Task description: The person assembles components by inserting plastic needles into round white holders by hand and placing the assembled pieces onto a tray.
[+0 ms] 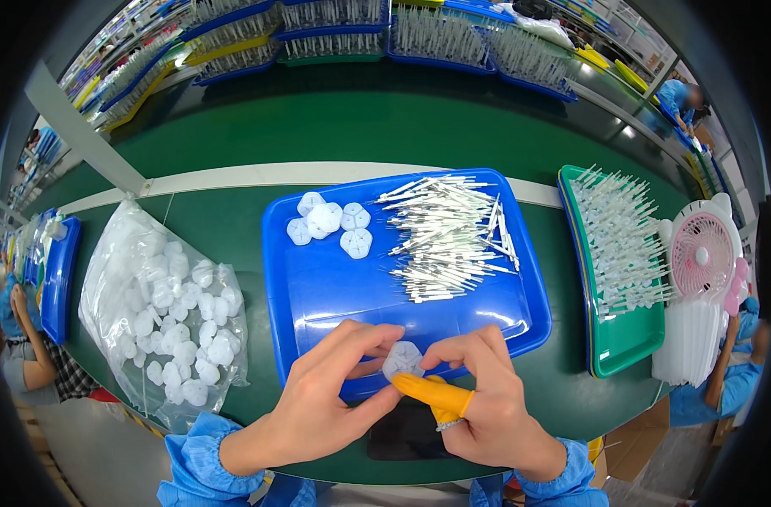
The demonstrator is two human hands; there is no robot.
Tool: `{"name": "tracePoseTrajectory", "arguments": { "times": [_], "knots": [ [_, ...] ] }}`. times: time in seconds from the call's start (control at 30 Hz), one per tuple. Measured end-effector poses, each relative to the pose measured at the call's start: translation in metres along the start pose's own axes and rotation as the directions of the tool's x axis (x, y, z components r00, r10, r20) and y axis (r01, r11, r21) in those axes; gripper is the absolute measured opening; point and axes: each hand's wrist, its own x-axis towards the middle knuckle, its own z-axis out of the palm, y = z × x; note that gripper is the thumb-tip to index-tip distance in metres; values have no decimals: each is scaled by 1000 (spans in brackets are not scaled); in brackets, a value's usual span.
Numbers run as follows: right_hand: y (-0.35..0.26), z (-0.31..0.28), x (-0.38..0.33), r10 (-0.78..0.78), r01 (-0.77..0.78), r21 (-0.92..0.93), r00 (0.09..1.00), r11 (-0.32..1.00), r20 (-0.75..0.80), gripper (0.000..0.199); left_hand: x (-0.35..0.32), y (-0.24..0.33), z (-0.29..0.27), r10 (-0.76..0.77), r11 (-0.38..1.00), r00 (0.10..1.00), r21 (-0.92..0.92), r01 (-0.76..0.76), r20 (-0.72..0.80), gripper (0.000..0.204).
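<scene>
Blue plastic tray (60, 287), upright at the far-left edge of the green worktop (563, 397); clear plastic bag (119, 245), slack, holding many rounded translucent white pieces (183, 351); bare left hand (318, 393), blue-sleeved, fingers curved and partly parted at the left side of the held piece, whether gripping or only steadying it one cannot tell; large blue rectangular plastic tray (335, 296), a small cluster of five-lobed pale discs (325, 218) in its far-left part; one five-lobed translucent whitish disc (404, 359), held between the two hands above the tray's near edge; heap of thin white sticks (440, 241), lying mostly crosswise in the tray's right half; right hand (491, 393), yellow finger covers (432, 393) worn, fingertips closed in a pinch on the disc's right and lower edge; green plastic tray (631, 346) bearing rows of slender translucent parts (622, 245); pink-and-white fan (701, 253); stacked translucent white plastic containers (690, 342); obstructions: both hands cover parts of the large tray's near rim, a yellow-covered digit overlaps the disc's lower edge; orientation: disc's broad face turned up toward the camera, outline nearly round, no distinct long axis
</scene>
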Motion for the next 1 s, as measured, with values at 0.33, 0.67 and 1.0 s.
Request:
{"name": "tracePoseTrajectory", "arguments": {
  "times": [0.33, 0.67, 1.0],
  "knots": [
    [-2, 3, 3, 23, -25, -21, 998, 999, -59, 46, 0, 6, 3, -5, 1000, 999, 28, 4, 32, 56],
    [9, 4, -4, 454, -424, 600, 884, 679, 110, 18, 2, -13, -5, 36, 842, 986, -537, 58, 163, 59],
    [15, -7, -6, 354, -318, 248, 928, 915, -117, 21, 100, -42, -42, 207, 586, 965, 810, 10, -162, 64]
  ]
}}
